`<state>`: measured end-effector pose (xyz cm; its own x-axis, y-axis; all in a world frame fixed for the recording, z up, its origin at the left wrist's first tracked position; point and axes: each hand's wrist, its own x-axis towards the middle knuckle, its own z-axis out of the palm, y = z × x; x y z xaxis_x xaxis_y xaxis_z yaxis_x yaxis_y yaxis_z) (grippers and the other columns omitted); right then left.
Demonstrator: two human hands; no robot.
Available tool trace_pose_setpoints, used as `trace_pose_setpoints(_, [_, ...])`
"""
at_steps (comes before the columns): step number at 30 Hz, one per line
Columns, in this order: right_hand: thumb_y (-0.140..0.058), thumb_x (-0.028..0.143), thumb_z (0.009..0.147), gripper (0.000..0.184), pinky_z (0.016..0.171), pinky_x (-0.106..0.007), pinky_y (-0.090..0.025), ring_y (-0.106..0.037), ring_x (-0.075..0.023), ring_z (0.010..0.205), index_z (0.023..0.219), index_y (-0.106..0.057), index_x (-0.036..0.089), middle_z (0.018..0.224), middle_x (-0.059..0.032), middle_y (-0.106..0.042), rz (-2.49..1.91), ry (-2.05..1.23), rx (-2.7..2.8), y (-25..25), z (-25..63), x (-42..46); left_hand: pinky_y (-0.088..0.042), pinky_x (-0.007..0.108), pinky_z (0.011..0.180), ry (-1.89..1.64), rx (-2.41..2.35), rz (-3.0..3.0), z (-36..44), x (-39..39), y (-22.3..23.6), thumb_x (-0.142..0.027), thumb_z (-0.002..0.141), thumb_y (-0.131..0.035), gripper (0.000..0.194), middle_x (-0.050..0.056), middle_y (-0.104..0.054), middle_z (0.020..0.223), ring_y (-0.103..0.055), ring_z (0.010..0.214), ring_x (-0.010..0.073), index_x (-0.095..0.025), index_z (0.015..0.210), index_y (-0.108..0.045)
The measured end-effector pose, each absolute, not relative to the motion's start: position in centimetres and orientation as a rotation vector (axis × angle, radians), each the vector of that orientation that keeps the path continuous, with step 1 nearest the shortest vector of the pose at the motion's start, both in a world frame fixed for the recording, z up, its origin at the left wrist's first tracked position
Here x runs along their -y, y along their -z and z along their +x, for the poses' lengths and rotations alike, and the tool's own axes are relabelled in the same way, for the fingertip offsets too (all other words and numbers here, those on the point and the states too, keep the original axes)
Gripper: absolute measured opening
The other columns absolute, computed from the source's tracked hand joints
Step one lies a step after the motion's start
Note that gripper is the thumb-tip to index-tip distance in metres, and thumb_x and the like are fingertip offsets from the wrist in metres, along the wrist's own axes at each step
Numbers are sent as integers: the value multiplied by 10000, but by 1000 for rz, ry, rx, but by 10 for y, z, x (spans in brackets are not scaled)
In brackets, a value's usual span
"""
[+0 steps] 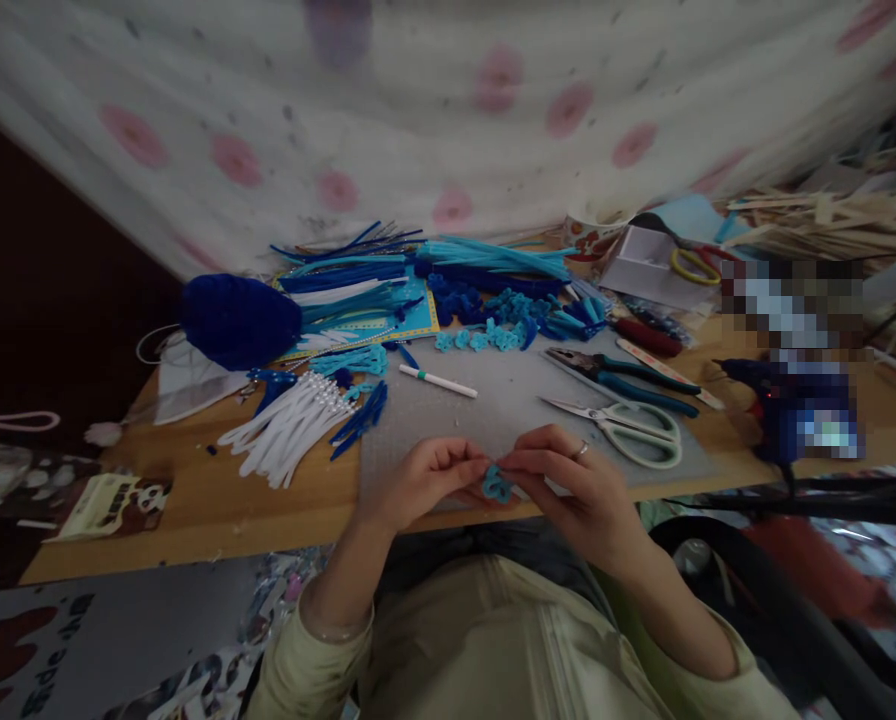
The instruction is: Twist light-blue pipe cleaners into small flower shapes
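L hand [437,478] & R hand [579,485] both pinch the lt-blue looped chenille piece [497,485] btwn fingertips, at near edge of wood tabletop [215,510]. Beyond, on gray mat [433,420]: white marker [440,382], w/ blue-handled pliers [632,379] & pale-green-handled scissors [638,432] to R; bundle of white chenille stems [287,430] well to L.

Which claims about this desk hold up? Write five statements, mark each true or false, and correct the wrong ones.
1. The left hand and right hand both hold the blue piece. True.
2. The pen is in the left hand. False: the pen lies on the mat.
3. A ring is on the right hand. True.
4. The pliers have yellow handles. False: the handles are blue.
5. The white stems lie left of the pen. True.
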<state>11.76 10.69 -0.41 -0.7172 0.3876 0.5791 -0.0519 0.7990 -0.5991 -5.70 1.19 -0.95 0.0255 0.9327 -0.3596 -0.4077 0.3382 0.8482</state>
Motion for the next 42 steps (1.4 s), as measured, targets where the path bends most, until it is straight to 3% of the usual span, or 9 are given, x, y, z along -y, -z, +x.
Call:
trace_pose_setpoints(11, [-567, 84, 897, 127, 640, -238, -486, -612, -143, 721, 909, -563, 210, 801, -19, -628, -308, -919, 2228, 4, 119, -105, -554, 328, 698, -1060, -1012, 563, -55, -16, 9, -490, 618, -821, 435, 23, -710, 685, -693, 626, 175, -148, 770, -600])
trace_pose_setpoints(16, [-567, 136, 916, 124, 670, -260, -497, -620, -161, 787, 991, -633, 209, 894, -56, -616, -242, -853, 2319, 5, 121, -108, -441, 202, 591, -1072, -1226, 797, -50, -15, 10, -310, 719, -731, 218, -20, -668, 647, -611, 596, 104, -154, 790, -596])
trace_pose_setpoints(19, [-531, 153, 941, 156, 673, -265, -498, -619, -160, 800, 1043, -640, 197, 942, -76, -610, -211, -786, 2400, 4, 123, -110, -384, 187, 553, -1062, -1352, 883, -45, -12, 3, -224, 756, -650, 106, -31, -643, 669, -566, 595, 90, -160, 823, -599])
trace_pose_setpoints(30, [-451, 233, 981, 196, 624, -288, -451, -564, -197, 764, 916, -621, 161, 861, -96, -625, -23, -504, 2656, -12, 116, -117, -403, 210, 605, -923, -1412, 1065, -51, -3, 0, -241, 850, -560, 57, -21, -602, 739, -564, 701, 126, -193, 821, -553])
trace_pose_setpoints(36, [-453, 169, 945, 135, 546, -256, -379, -512, -149, 614, 830, -522, 192, 772, -43, -571, -145, -747, 2671, -13, 112, -116, -462, 231, 650, -1080, -1458, 1033, -40, -4, -1, -291, 907, -491, 99, -6, -598, 788, -597, 752, 153, -217, 842, -504])
trace_pose_setpoints(42, [-477, 197, 928, 80, 496, -226, -366, -487, -125, 539, 849, -467, 207, 643, 25, -519, -502, -1058, 2463, 5, 108, -108, -424, 301, 687, -1080, -1954, 980, -11, -7, -4, -247, 924, -397, 107, 25, -593, 773, -589, 752, 198, -220, 844, -461])
